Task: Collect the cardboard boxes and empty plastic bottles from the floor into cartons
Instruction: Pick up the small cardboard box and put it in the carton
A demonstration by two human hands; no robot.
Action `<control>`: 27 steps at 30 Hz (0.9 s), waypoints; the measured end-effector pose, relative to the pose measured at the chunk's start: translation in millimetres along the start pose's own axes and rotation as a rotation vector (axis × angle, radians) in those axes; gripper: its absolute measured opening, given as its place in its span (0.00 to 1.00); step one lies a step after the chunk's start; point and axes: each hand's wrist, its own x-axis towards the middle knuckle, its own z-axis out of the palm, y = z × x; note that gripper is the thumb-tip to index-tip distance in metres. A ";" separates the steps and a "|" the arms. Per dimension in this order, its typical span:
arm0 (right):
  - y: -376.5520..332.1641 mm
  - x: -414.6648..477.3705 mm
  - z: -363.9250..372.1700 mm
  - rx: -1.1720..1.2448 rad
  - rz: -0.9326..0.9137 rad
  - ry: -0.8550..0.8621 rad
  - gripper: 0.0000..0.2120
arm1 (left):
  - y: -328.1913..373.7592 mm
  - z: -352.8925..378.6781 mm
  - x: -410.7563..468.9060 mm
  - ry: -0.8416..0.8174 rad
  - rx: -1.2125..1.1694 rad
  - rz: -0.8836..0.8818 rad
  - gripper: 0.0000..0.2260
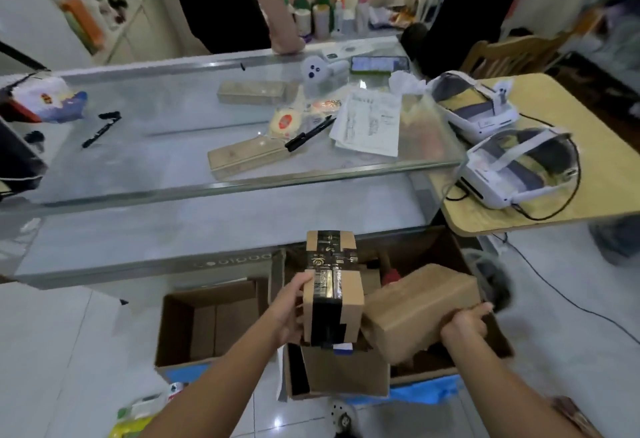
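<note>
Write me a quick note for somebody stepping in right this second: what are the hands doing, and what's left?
Left hand grips the black-taped box; right hand grips the plain brown box.
Both boxes are held over the right carton, which has other boxes in it. The left carton stands open beside it.
Done: some boxes collected.
Left: set these two down, then gather the blurred plastic items on the floor at lower left.
</note>
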 end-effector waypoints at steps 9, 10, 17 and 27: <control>-31.8 71.9 25.1 0.267 0.183 0.107 0.29 | 42.9 65.4 84.2 0.005 0.255 -0.006 0.17; -27.7 87.2 26.6 0.277 0.213 0.137 0.33 | 48.3 74.6 95.4 0.011 0.298 0.003 0.18; -24.2 132.3 59.9 0.244 0.258 0.165 0.35 | 84.3 137.9 160.2 -0.049 0.721 0.082 0.31; -34.4 206.8 105.1 0.203 0.160 0.109 0.35 | 102.8 154.1 200.8 -0.180 1.021 0.119 0.27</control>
